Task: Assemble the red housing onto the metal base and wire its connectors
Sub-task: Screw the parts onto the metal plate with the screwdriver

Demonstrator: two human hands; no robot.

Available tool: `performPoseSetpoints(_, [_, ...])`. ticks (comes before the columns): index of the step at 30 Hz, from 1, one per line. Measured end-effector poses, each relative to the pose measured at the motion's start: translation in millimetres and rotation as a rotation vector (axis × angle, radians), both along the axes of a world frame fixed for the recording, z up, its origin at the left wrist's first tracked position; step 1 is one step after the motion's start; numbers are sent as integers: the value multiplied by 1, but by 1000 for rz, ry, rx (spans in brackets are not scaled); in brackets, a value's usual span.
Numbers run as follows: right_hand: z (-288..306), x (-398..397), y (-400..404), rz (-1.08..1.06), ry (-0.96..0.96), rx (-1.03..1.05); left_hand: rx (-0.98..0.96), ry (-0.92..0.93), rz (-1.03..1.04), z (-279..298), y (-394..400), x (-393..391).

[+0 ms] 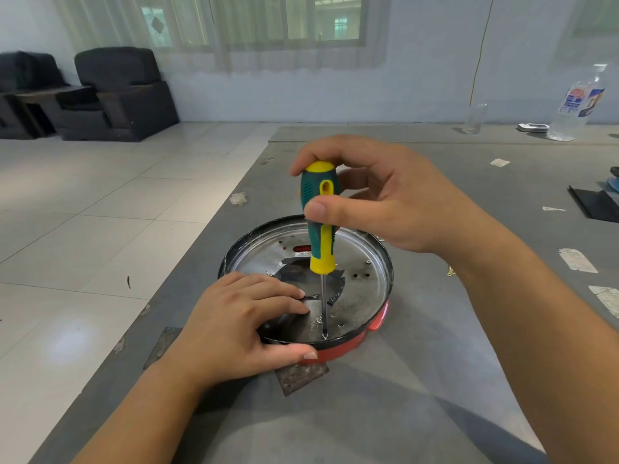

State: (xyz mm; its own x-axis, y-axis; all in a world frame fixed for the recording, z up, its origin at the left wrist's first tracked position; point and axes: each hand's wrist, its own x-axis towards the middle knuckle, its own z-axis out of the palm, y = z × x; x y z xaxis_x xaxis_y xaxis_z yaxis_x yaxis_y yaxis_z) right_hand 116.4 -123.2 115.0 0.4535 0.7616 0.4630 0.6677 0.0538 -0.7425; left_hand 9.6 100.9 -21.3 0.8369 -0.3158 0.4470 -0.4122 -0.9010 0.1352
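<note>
Armchairs (pixel 114 92), dark and boxy with fuzzy tops, stand far left on a pale tiled floor (pixel 83 202). A grey counter (pixel 385 396), matte and scuffed with scraps of torn tape, fills the rest of the view.

Near the counter's middle lies the round assembly. The metal base (pixel 365 293) is a shallow, shiny silver disc dotted with small holes, with a dark opening at its centre and a black rim around it. Beneath its near edge shows the red housing (pixel 338 351), smooth glossy plastic, with a small red tab sticking out on the right.

The left hand (pixel 241 326) rests on the near left edge of the assembly, fingers curled over the rim onto the metal and thumb pressed along the red side, clasping it.

The screwdriver (pixel 321 219) stands upright, with a chunky handle of dark green textured rubber and bright yellow plastic and a thin steel shaft. Its tip sits on a small screw (pixel 325 335) near the base's front edge.

The right hand (pixel 378 199) pinches the handle, thumb in front and fingers curled over the yellow cap.

Far right on the counter stands a clear plastic bottle (pixel 577 102) with a blue and white label, its writing too blurred to read.
</note>
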Motion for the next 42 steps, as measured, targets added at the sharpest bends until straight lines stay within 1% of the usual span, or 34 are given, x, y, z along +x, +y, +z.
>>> performPoseSetpoints(4, [8,-4,-4,141,54,-58,3,-8,8,1,-1,-1])
performPoseSetpoints(7, [12,-10,-4,162,60,-95,3,-7,12,3,-2,-2])
performPoseSetpoints(13, [14,-14,0,57,9,-109,0,6,19,4,-3,-2])
performPoseSetpoints(20, [13,-13,-1,-99,-131,-125,1,29,17,4,-3,-1])
performPoseSetpoints(24, [11,-13,3,-194,-298,-105,9,64,29,6,-3,-1])
performPoseSetpoints(26, [11,-13,4,-195,-293,-109,12,92,23,10,-3,-2])
performPoseSetpoints(29, [14,-14,3,-112,-220,-127,-92,145,-30,21,-5,-1])
performPoseSetpoints(33, [18,-17,0,-85,-198,-187,-235,235,19,32,-12,4])
performPoseSetpoints(36, [18,-21,-1,-68,-158,-203,-461,374,-89,34,-26,6])
performPoseSetpoints(38, [15,-23,0,-58,-138,-186,-556,430,-134,36,-32,7])
performPoseSetpoints(40, [12,-23,2,-60,-156,-172,-591,450,-146,37,-35,8])
performPoseSetpoints(42, [9,-21,5,-121,-263,-162,-608,462,-142,36,-35,7])
